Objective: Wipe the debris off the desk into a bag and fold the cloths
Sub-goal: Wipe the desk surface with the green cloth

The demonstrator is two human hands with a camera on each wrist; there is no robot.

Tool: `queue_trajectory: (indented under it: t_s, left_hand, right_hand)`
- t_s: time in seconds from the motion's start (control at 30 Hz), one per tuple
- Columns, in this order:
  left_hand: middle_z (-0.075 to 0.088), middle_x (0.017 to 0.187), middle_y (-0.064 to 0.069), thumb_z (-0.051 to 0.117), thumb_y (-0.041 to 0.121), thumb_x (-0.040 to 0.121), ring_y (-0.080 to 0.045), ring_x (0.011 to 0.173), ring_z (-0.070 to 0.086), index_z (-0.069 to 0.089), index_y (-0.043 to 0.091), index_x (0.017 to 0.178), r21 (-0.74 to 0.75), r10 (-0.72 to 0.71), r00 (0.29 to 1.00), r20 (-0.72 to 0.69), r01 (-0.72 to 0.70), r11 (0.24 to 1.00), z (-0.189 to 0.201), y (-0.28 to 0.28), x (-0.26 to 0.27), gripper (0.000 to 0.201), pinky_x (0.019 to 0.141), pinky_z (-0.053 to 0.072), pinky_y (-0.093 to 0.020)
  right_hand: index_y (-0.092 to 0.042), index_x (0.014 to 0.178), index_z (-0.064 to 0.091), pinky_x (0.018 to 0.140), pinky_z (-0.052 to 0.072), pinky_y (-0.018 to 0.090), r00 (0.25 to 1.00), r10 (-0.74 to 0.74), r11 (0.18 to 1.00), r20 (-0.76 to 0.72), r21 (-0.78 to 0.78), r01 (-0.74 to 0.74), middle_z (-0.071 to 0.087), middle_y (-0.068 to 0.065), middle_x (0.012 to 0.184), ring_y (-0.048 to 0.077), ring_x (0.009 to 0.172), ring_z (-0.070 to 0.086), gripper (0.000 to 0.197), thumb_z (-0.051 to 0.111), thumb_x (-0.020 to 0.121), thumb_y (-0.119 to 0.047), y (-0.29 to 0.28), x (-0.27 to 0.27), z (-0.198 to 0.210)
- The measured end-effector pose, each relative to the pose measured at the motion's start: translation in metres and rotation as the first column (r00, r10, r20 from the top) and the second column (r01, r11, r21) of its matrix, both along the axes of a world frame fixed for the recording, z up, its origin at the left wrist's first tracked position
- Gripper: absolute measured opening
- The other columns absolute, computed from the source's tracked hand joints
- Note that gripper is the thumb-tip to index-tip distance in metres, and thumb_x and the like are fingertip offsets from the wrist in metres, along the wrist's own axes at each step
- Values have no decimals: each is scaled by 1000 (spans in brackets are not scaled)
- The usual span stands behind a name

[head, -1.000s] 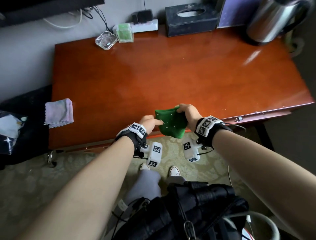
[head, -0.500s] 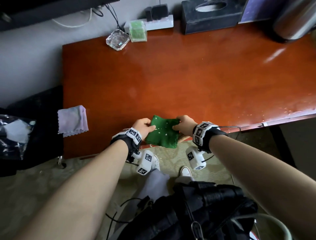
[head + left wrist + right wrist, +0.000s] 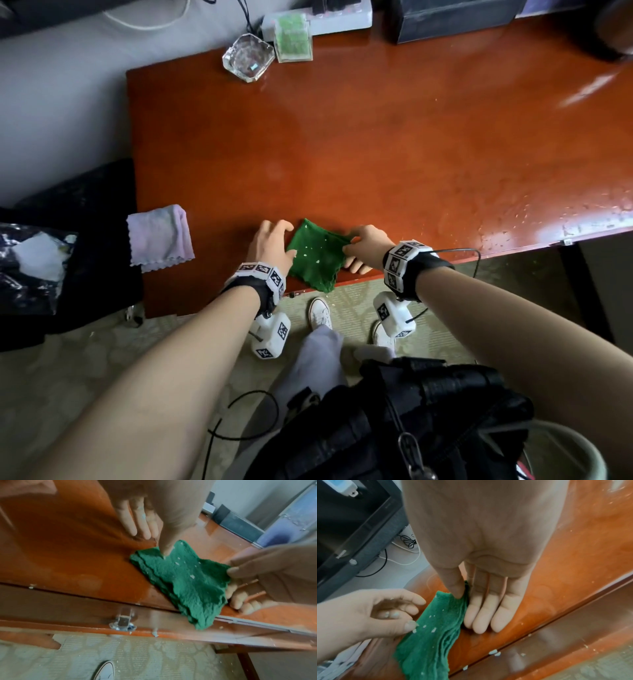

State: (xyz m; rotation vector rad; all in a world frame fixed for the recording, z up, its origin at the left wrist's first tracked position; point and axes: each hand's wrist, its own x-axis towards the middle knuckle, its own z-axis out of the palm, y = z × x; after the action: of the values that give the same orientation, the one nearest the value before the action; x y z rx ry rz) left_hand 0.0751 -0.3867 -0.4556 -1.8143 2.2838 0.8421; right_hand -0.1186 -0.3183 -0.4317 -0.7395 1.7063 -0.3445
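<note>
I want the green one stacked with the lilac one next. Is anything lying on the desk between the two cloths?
Nothing visible. Between the folded green cloth and the folded lilac cloth lies only bare red-brown wooden desk, with the left hand beside the green one.

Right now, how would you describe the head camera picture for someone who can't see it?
Two hands lay a folded green cloth at the near edge of a reddish wooden desk: the right hand pinches its corner, the left hand touches it. A folded lilac cloth lies to the left.

Soft daylight leaves white glare on the desk [image 3: 376, 137] at far right. Wrist views are blurred, edges bent.
</note>
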Motion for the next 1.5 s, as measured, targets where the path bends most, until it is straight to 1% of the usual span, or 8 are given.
queue_trajectory:
  t_s: [0.23,0.43,0.73,0.9,1.0,1.13,1.3,1.5]
  left_hand:
    - [49,109,-4,76,29,83,-27,100,54,59,22,105,-149,4,1000,14,-2,989,-1,31,-19,28,81,48,-40]
    - [56,107,-6,72,44,85,-32,95,63,57,19,98,-37,89,987,135,-85,996,-1,35,-30,32,74,48,-39]
    - [51,114,-5,78,18,82,-29,97,61,57,21,103,-39,82,996,47,-80,996,-3,45,-26,29,76,47,-35]
    - [30,155,-8,68,21,90,-29,138,37,45,15,142,-176,-77,995,58,86,981,-16,71,-39,57,108,38,-41]
    - [12,164,-8,57,24,97,-28,149,22,29,14,153,-184,-123,990,75,135,974,-27,76,-38,63,118,29,-42]
    - [-4,166,-5,49,26,102,-23,153,5,13,19,158,-139,-148,983,112,163,977,-33,47,-24,67,123,16,-41]
    - [-15,165,-5,45,23,103,-23,153,-6,-2,21,158,-50,-144,975,171,155,987,-31,-17,-10,72,124,9,-43]
    - [-18,164,-5,42,22,104,-24,152,-11,-6,22,158,-7,-201,960,196,206,978,-32,-86,-7,72,123,3,-43]
  right_hand:
    - [-11,106,55,70,60,45,998,40,998,-40,-53,-42,73,17,79,35,75,71,20,45,90,-3,6,-3,-3]
    - [-10,91,59,68,61,41,999,-21,998,-31,-66,19,73,16,76,27,64,68,18,43,90,-2,18,-11,-10]
    - [-12,83,63,65,61,37,996,25,994,-80,-100,-33,73,17,74,29,66,70,24,40,87,-2,29,-23,-8]
    - [-15,78,63,61,61,37,981,23,988,-194,-143,-51,71,10,68,21,58,67,28,39,80,0,28,-35,-11]
    - [-16,76,64,61,60,35,972,17,988,-233,-148,-53,72,10,68,20,57,66,31,39,76,2,25,-41,-15]
    - [-23,73,63,67,58,30,950,63,982,-305,-150,-113,71,5,69,18,60,65,29,42,73,-2,10,-40,-18]
    - [-28,76,62,74,54,30,899,182,962,-398,-116,-246,71,9,84,30,81,64,24,46,73,-10,-14,-34,-18]
    - [-16,102,64,67,43,30,771,329,924,-545,17,-382,63,21,99,39,90,62,26,47,82,-19,-37,-26,-25]
